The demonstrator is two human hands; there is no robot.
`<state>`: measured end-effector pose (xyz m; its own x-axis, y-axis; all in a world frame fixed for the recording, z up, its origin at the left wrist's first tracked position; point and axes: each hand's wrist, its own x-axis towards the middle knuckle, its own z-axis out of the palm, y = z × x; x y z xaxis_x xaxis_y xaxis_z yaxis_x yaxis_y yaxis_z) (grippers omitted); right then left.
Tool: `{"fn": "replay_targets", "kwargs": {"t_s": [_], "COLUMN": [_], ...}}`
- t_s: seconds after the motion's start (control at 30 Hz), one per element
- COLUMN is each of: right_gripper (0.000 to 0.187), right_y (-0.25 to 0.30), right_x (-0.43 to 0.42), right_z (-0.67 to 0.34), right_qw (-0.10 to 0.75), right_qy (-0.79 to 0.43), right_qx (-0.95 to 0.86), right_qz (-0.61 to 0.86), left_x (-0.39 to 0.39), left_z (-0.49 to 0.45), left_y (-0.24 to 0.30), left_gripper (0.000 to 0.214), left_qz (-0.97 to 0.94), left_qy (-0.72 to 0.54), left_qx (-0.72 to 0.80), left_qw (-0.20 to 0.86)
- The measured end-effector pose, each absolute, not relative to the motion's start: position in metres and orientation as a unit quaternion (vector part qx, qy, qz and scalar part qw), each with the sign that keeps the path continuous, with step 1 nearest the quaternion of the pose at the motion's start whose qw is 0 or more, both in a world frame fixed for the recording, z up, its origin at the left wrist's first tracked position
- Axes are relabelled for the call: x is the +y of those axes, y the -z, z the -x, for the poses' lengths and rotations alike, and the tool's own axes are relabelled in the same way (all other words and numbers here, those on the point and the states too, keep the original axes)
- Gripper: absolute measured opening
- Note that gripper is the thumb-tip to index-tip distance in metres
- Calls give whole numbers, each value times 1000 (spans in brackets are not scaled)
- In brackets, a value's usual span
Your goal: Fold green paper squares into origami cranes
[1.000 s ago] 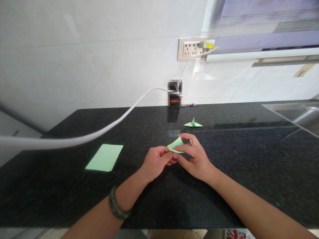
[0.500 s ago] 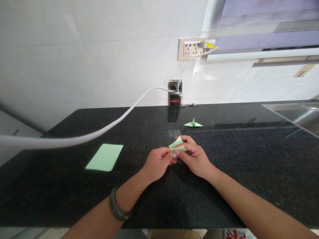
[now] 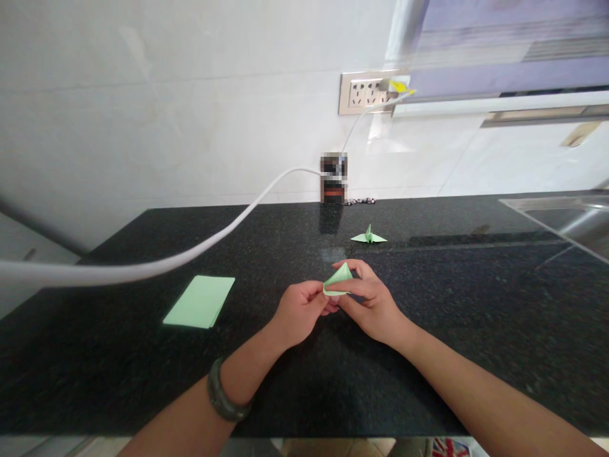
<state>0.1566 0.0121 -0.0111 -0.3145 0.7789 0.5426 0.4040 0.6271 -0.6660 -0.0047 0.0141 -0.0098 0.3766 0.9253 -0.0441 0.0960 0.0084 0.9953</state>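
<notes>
A small folded piece of light green paper (image 3: 339, 278) is pinched between both hands just above the black countertop (image 3: 428, 317). My left hand (image 3: 301, 311) grips its left corner with thumb and fingertips closed. My right hand (image 3: 371, 298) holds its right side, fingers curled round it. The left wrist wears a dark green bangle (image 3: 219, 398). A finished green paper crane (image 3: 368, 237) stands on the counter beyond the hands.
A stack of green paper sheets (image 3: 200, 301) lies to the left. A white cable (image 3: 143, 270) runs across from the left to a small dark device (image 3: 333, 178) by the wall, under a wall socket (image 3: 366, 92). A metal sink (image 3: 561, 219) sits far right.
The folded paper has been turned slightly between the fingers and its point now stands up; both hands stay in nearly the same place.
</notes>
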Motion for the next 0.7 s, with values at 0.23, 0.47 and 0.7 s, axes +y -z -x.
{"fn": "replay_targets", "kwargs": {"t_s": [0.23, 0.47, 0.7], "right_gripper": [22, 21, 22], "right_y": [15, 13, 13], "right_x": [12, 10, 12], "right_z": [-157, -157, -158], "right_qw": [444, 441, 474], "right_qy": [-178, -170, -167], "right_qx": [-789, -794, -769], "right_qz": [385, 382, 395], "left_x": [15, 14, 15], "left_z": [5, 5, 4], "left_y": [10, 9, 7], "left_gripper": [27, 25, 22], "left_qz": [-604, -598, -486], "left_qy": [-371, -374, -416], "left_qx": [415, 415, 404], "left_qw": [570, 575, 654]}}
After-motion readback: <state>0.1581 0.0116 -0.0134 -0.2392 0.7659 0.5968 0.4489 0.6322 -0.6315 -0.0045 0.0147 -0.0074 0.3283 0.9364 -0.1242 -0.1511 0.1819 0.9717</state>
